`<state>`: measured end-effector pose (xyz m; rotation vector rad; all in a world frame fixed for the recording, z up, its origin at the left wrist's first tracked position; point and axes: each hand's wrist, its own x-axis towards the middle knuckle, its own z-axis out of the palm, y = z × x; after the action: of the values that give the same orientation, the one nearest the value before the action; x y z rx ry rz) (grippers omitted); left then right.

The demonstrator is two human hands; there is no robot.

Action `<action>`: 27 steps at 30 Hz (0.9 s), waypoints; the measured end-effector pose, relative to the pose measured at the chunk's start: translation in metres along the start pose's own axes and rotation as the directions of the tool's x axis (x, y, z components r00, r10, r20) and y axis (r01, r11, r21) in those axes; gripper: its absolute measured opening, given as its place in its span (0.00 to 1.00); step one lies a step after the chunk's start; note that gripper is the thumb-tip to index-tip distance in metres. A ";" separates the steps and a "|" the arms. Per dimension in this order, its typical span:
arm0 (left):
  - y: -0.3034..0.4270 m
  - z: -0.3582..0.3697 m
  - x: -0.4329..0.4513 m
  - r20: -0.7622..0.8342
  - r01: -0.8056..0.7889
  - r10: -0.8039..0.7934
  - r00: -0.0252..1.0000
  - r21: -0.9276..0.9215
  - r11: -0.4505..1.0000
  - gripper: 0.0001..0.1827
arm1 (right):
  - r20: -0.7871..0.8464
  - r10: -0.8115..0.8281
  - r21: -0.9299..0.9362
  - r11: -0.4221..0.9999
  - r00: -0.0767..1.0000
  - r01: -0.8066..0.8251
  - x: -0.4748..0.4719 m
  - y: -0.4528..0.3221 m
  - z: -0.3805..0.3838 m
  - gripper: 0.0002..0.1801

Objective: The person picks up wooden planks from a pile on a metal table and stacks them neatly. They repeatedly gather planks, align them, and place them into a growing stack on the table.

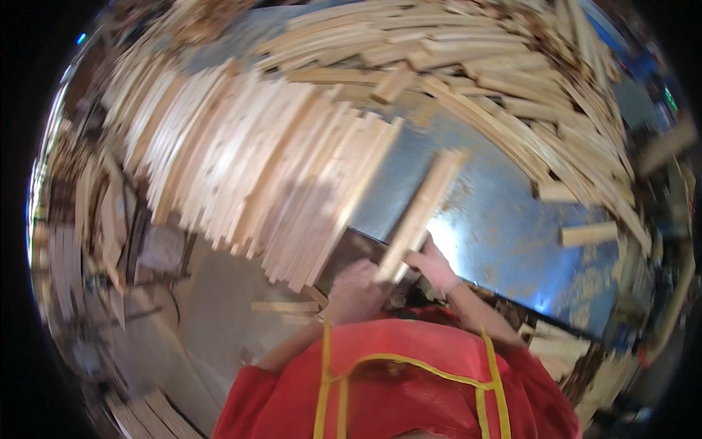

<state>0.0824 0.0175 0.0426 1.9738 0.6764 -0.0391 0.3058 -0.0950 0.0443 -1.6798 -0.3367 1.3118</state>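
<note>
A wooden board (422,211) slants up and to the right from my body, its far part over the metal tabletop (493,219). My left hand (359,288), in a light glove, is at the board's near end; its fingers are blurred, and I cannot tell how they sit on it. Also gloved, my right hand (433,266) grips the board's right edge a little farther up. Left of the board, a wide row of wooden boards (247,164) lies side by side, the near ends sticking out past the table's edge.
A large heap of wooden strips (493,71) covers the table's far side and curves down the right. A short wood block (589,234) lies on the metal at right. Sawdust is scattered there. More timber (82,203) stands at left, and wood pieces (282,307) lie below the row.
</note>
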 end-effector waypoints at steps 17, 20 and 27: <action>0.038 -0.012 0.047 -0.214 0.068 0.133 0.968 0.731 0.679 0.48 | -0.564 -0.525 -0.826 0.383 0.637 -0.414 0.096 -0.107 -0.394 0.24; 0.050 0.018 0.060 -0.118 0.032 0.076 0.990 0.718 0.696 0.49 | -0.535 -0.486 -0.843 0.249 0.691 -0.477 0.083 -0.064 -0.472 0.32; 0.092 0.076 0.087 -0.059 0.059 -0.030 0.998 0.573 0.817 0.47 | -0.414 -0.497 -0.898 0.362 0.762 -0.251 0.005 -0.111 -0.435 0.40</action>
<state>0.2182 -0.0382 0.0529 2.5480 0.8073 -0.2548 0.7197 -0.2519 0.1208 -2.8705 -0.9094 0.1787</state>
